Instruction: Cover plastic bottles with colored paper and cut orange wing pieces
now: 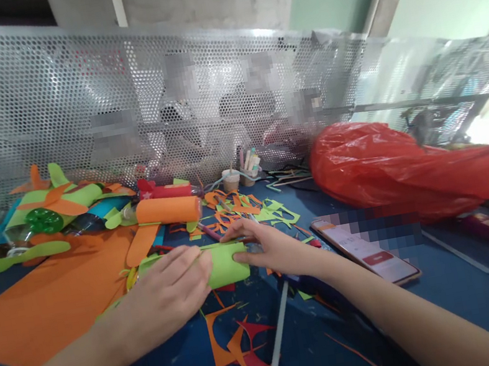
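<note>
A light green paper roll (223, 264) lies across the blue table (460, 309) in front of me. My left hand (165, 298) wraps over its left part with the fingers curled on top. My right hand (271, 247) presses on its right end, thumb at the roll's edge and fingers stretched over the top. Orange and red paper offcuts (235, 345) lie just below the roll. A thin white stick (277, 344) runs from under my right wrist toward the table's near edge.
A large orange sheet (42, 300) covers the left. Behind it lie an orange roll (168, 209), a red bottle (165, 190) and green-orange paper models (48, 208). A phone (364, 249) sits right of my right hand, a red plastic bag (402, 164) beyond. People sit behind the perforated metal screen (69, 100).
</note>
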